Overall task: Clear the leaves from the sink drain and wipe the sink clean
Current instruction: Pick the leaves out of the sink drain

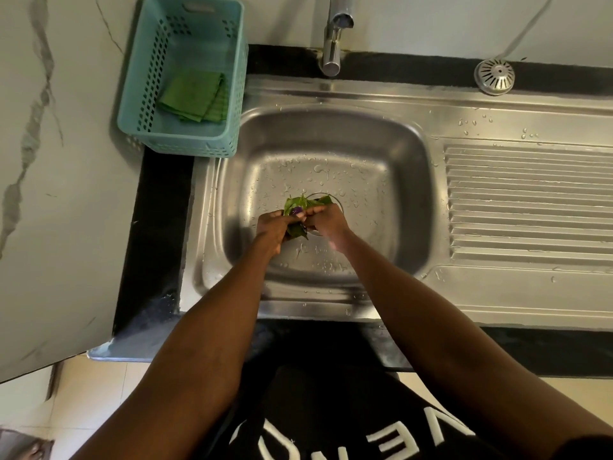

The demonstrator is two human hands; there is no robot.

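Over drain (321,198): leaves (295,204) in both hands' grip.

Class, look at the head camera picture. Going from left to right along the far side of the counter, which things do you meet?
Blue basket holding a green cloth → tap → metal drain strainer.
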